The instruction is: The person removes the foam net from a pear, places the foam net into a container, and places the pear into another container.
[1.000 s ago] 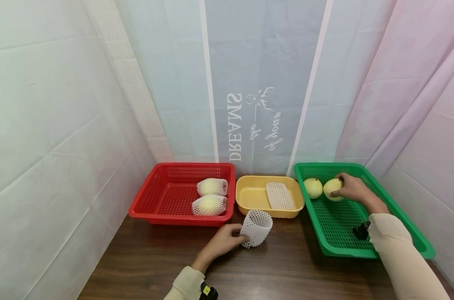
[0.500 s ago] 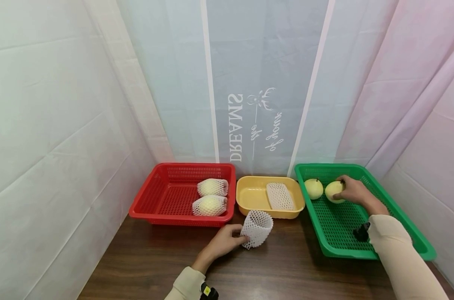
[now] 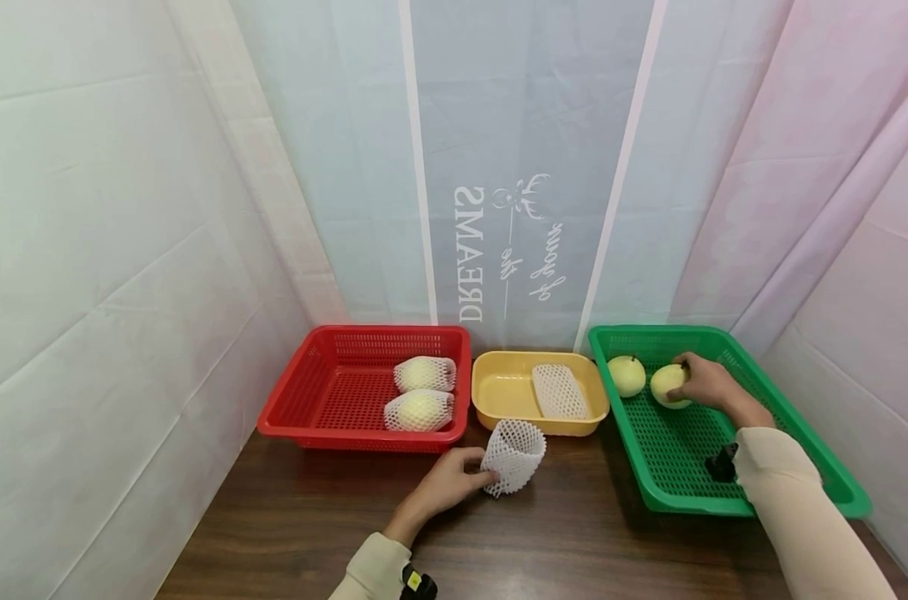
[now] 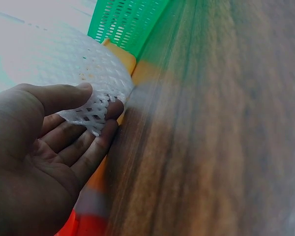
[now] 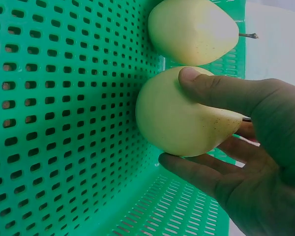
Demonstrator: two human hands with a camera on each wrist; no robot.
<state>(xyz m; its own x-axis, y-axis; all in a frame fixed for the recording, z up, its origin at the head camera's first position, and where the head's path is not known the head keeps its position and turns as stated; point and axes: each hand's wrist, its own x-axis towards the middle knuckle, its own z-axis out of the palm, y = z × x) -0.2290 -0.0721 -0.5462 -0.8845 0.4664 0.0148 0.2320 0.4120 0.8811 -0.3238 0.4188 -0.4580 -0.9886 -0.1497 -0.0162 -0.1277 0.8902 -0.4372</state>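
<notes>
My left hand (image 3: 448,485) pinches the lower edge of a white foam net sleeve (image 3: 516,457) between thumb and fingers, just above the wooden table; the sleeve's mouth gapes upward. In the left wrist view, the thumb lies over the netting (image 4: 96,110). Over in the green basket (image 3: 675,507), my right hand (image 3: 707,382) grips a pale yellow pear (image 3: 667,386) from above. The right wrist view has the thumb on one side of that pear (image 5: 172,118) and fingers on the other, stem toward the palm. A second pear (image 3: 626,377) sits to its left.
A red basket (image 3: 289,429) at the left holds two pears in foam nets (image 3: 419,411). Between the baskets stands a yellow tray (image 3: 502,392) with a flat foam net (image 3: 559,392) in it. A printed curtain (image 3: 529,125) hangs behind.
The right hand and its pear have shifted very slightly within the green basket. The left hand and foam net sleeve have stayed in place.
</notes>
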